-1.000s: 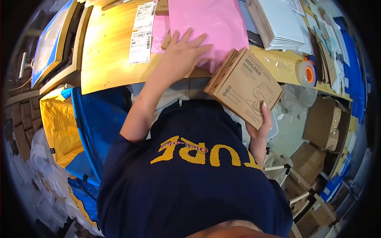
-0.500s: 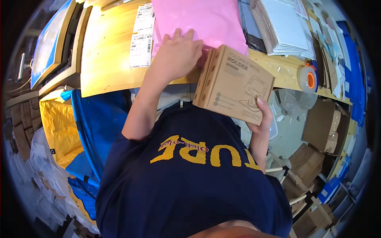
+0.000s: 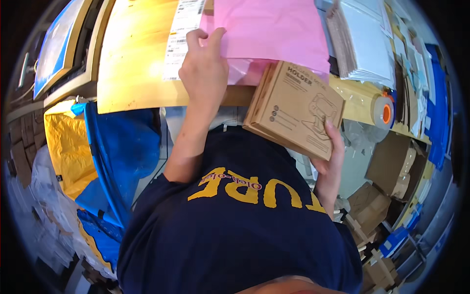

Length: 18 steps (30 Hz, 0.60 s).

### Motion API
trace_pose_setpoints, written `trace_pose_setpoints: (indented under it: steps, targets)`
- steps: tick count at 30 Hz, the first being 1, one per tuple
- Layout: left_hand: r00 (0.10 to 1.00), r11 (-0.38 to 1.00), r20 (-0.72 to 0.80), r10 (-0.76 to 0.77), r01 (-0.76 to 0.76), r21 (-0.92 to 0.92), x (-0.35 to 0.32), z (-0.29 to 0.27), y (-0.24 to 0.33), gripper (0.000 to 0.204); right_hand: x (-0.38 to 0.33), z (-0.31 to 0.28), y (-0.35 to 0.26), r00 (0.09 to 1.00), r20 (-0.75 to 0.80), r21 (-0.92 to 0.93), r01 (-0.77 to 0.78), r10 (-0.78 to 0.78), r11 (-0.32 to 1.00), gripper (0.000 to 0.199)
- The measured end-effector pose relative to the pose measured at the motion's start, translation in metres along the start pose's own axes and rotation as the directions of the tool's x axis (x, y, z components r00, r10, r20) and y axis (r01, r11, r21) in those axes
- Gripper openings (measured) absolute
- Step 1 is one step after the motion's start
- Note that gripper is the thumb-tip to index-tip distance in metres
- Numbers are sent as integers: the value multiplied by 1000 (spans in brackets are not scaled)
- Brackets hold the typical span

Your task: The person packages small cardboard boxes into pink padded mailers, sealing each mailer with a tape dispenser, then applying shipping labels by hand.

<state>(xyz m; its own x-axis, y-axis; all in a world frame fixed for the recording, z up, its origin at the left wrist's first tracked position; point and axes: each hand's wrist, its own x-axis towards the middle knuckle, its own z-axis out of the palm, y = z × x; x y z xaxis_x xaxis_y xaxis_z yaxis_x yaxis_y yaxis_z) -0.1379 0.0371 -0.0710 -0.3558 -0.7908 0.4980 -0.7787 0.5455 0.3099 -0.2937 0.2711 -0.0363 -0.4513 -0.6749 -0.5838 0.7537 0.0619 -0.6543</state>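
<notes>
A pink plastic mailing bag [image 3: 274, 34] lies on the wooden table, its near edge lifted in a fold with a shiny strip under it. My left hand [image 3: 205, 73] is at the bag's left edge, fingers bent and closed on it; the exact pinch is partly hidden. In my right hand [image 3: 332, 159] is a stack of flat brown cardboard boxes [image 3: 296, 108], tilted, thumb on the printed top face. The stack's far corner meets the bag's near edge. A strip of white labels [image 3: 183, 44] lies beside my left hand.
The wooden table [image 3: 132, 59] has a roll of tape [image 3: 383, 111] at its right and a pile of white padded envelopes [image 3: 367, 44] behind. Below on the left hangs a blue and yellow bag [image 3: 117, 152]. An open cardboard box [image 3: 391, 157] stands lower right.
My left hand has gone from lying on the bag to its left edge, fingers now bent. The bag and the boxes have shifted slightly right in view.
</notes>
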Motion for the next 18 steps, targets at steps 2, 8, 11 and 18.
trace_pose_setpoints:
  steps: [2, 8, 11, 18]
  targets:
    - [999, 998, 33, -8, 10, -69, 3, -10, -7, 60, -1, 1, -4, 1000, -9, -14, 5, -5, 1000, 50]
    - [996, 967, -55, 72, -83, -242, 0, -30, 22, 57, 8, -4, -8, 993, 69, 13, -98, 97, 995, 50]
    - [981, 922, -105, 163, -190, -338, -1, -35, 15, 53, 8, -2, -4, 999, 32, 92, -42, 39, 995, 51]
    - [959, 870, -87, 268, -280, -405, -17, -54, 29, 57, 13, 40, 11, 964, -159, 84, 226, -211, 970, 54]
